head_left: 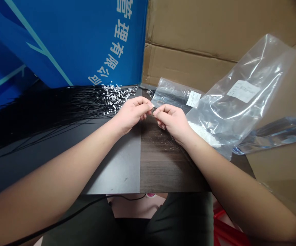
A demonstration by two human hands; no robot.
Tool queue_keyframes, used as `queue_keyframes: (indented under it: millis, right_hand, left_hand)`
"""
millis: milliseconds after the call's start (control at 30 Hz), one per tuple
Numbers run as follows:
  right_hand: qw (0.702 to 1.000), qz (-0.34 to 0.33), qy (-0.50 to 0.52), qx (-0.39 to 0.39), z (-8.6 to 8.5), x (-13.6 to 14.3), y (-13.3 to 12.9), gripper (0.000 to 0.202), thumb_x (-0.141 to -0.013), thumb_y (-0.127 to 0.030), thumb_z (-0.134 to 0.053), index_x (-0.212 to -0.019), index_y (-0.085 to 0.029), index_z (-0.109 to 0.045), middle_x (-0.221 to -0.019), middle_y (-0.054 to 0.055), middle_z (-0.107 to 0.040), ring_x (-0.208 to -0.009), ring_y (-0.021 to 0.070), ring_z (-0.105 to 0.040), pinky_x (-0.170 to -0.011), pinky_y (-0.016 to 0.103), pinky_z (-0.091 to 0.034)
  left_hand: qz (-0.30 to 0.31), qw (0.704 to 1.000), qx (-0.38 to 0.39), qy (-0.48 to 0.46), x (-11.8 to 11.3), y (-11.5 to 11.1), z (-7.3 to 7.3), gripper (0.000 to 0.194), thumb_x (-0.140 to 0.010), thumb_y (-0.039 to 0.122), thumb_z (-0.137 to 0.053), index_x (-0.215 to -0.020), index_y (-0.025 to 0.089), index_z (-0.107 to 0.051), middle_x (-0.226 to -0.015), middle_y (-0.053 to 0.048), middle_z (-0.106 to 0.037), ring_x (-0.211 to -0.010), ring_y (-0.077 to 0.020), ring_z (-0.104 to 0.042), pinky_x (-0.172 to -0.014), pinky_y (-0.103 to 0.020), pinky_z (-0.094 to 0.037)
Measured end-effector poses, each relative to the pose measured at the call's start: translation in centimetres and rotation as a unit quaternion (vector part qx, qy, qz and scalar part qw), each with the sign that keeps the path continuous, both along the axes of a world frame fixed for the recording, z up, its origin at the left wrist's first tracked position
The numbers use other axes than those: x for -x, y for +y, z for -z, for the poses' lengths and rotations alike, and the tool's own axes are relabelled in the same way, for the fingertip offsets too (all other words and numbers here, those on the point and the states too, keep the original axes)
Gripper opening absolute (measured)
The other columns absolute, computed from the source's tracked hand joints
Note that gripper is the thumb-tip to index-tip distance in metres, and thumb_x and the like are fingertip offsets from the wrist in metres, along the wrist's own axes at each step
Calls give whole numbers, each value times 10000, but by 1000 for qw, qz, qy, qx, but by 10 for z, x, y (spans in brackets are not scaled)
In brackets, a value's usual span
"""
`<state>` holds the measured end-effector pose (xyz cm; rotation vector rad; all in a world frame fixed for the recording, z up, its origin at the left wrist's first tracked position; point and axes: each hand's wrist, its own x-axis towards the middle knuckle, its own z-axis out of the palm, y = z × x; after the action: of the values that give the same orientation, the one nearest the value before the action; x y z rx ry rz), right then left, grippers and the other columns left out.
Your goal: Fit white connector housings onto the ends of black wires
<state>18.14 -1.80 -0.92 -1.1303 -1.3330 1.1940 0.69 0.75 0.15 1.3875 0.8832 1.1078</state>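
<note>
My left hand [137,112] and my right hand [172,120] meet fingertip to fingertip above the table, both closed in a pinch. From under my right hand a thin black wire [175,139] runs back along the forearm. What the left fingertips grip is too small to make out. To the left lies a big bundle of black wires [48,106], with small white connectors [116,97] at their near ends. A clear plastic bag [250,71] with small white pieces [205,135] inside rests beside my right hand.
Behind my hands lies a flat clear bag [172,89] with a white label. A blue printed panel [86,37] and a cardboard wall [189,30] close off the back. A clear plastic bottle [276,135] lies on the right. The dark tabletop [117,160] ends just before my lap.
</note>
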Motion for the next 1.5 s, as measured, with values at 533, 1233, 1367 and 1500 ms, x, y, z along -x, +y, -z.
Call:
queue_keyframes:
  millis: [533,1233,1367,1500]
  right_hand:
    - [1000,3,7,7,-1,-3,1,103,-767,-229,-737,-717,-201,-651,-562,-49,-550,-487,81,-428,-496,256,-322]
    - [1000,4,-6,-3,1,-4,1,100,-781,-236,-738,-740,-207,-652,-574,-46,-545,-505,86,-421,-500,258,-313]
    - [1000,-1,-1,-8,4,-4,1,104,-798,-244,-738,-752,-204,-653,-578,-47,-540,-505,86,-416,-500,258,-307]
    - [1000,-3,-5,-8,4,-4,2,107,-805,-249,-734,-755,-204,-651,-573,-50,-532,-506,86,-415,-505,257,-310]
  left_hand:
    - [11,1000,-5,22,3,2,-1,125,-787,263,-742,-740,174,-667,-705,-1,-650,-604,-97,-518,-603,-250,-402]
    - [10,999,-13,35,3,3,1,143,-792,281,-752,-747,173,-672,-715,-8,-647,-608,-104,-509,-607,-259,-407]
    - [13,999,-11,36,4,4,2,140,-794,273,-756,-752,169,-673,-716,-5,-645,-611,-102,-511,-611,-257,-405]
    - [16,999,-14,33,4,4,3,137,-798,265,-752,-751,165,-671,-714,-3,-643,-612,-98,-507,-613,-254,-403]
